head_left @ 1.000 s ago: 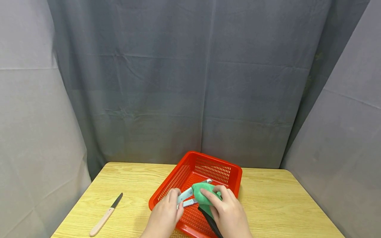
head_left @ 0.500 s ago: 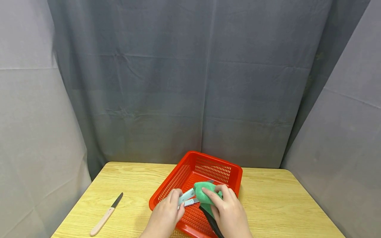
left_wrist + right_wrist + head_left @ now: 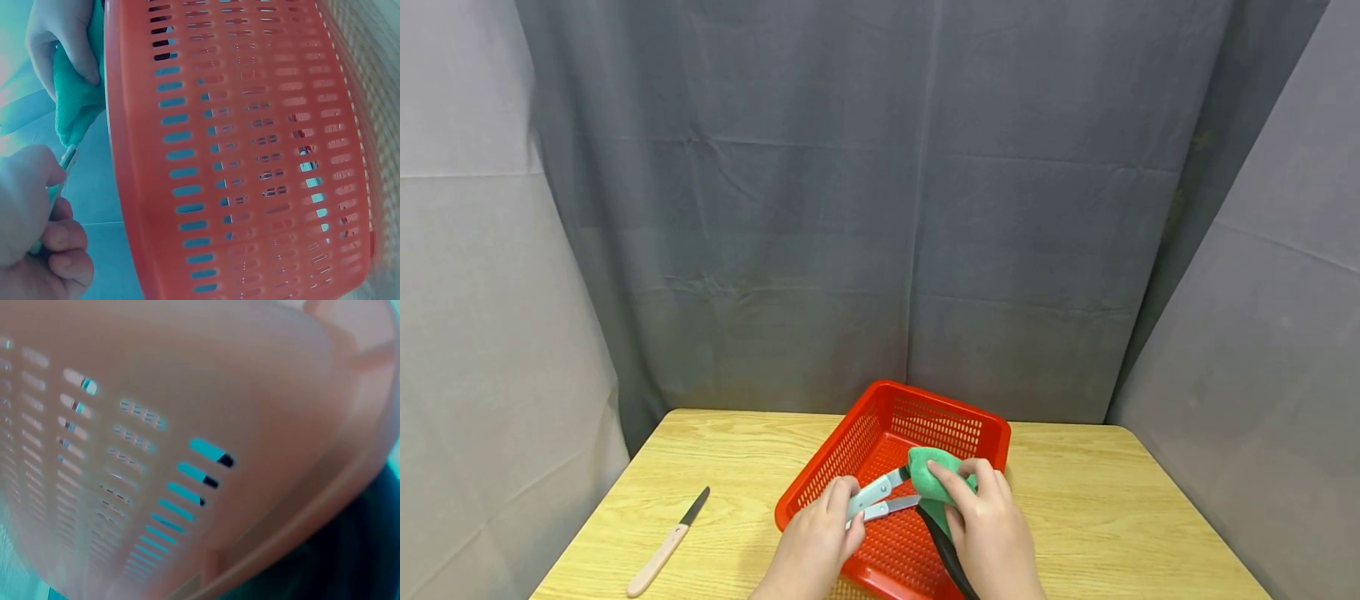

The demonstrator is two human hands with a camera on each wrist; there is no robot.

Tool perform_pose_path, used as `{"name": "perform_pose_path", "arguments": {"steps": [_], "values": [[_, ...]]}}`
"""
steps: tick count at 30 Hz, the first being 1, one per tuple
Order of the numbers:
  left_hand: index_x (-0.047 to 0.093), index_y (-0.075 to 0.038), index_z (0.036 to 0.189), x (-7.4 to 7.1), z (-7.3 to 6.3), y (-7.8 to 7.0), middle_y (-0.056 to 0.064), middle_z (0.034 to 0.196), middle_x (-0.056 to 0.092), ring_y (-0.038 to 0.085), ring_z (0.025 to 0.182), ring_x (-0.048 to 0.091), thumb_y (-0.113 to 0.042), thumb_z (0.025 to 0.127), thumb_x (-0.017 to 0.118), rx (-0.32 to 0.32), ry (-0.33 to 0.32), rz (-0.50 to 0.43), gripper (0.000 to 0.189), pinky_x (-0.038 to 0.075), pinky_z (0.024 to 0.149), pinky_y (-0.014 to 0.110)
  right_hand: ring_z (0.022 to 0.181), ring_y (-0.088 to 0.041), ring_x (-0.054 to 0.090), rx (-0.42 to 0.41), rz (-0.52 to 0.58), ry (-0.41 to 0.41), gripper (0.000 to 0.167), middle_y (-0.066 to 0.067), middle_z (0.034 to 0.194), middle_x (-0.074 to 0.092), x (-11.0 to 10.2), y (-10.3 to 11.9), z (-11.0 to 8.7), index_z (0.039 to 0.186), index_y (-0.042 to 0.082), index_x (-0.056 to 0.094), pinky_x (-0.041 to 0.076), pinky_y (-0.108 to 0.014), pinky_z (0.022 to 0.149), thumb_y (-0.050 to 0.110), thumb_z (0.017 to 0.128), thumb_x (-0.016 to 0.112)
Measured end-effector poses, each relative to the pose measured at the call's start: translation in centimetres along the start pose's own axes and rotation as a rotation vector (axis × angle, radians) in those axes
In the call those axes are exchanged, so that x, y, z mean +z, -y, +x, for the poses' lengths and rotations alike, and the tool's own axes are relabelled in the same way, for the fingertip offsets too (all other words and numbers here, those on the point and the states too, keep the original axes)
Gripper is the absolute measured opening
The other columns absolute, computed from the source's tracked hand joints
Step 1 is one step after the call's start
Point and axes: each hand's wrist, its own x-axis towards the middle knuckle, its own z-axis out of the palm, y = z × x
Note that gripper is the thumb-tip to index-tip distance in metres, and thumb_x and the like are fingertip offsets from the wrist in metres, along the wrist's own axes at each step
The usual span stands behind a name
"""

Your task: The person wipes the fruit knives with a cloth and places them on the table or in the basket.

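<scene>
The tool [image 3: 877,489] is between my hands over the basket [image 3: 943,403], my left hand [image 3: 820,529] gripping its pale handle [image 3: 863,497], probably to steady it against the green cloth [image 3: 922,473] pinched in my right hand [image 3: 988,517], with a knife [image 3: 670,542] lying left of my left hand.

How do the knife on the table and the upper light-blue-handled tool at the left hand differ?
The knife has a beige handle, the tool a light-blue one. The knife lies on the table; the tool is gripped by the left hand over the red basket. The knife shows end to end; the tool is partly hidden by that hand. Both have a pale handle and a darker part beyond.
</scene>
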Motion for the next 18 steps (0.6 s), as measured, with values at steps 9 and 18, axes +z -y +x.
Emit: {"name": "perform_pose_path", "arguments": {"steps": [9, 18], "values": [[0.053, -0.007, 0.111, -0.56, 0.12, -0.35, -0.006, 0.085, 0.053, 0.001, 0.062, 0.043, -0.01, 0.092, 0.069, -0.143, 0.054, -0.059, 0.025, 0.041, 0.054, 0.018, 0.082, -0.026, 0.058, 0.092, -0.029, -0.027, 0.058, -0.011, 0.103, 0.059, -0.87, -0.33, 0.59, 0.12, 0.02, 0.076, 0.055, -0.04, 0.061, -0.007, 0.069, 0.084], [0.054, -0.008, 0.113, -0.73, 0.22, -0.43, -0.006, 0.084, 0.055, 0.002, 0.062, 0.043, -0.012, 0.094, 0.069, -0.183, 0.064, -0.058, 0.024, 0.041, 0.053, 0.02, 0.08, -0.023, 0.056, 0.033, -0.017, -0.049, 0.061, -0.008, 0.101, 0.059, -0.98, -0.04, 0.5, 0.12, 0.021, 0.076, 0.052, -0.037, 0.06, -0.006, 0.066, 0.086]]}}
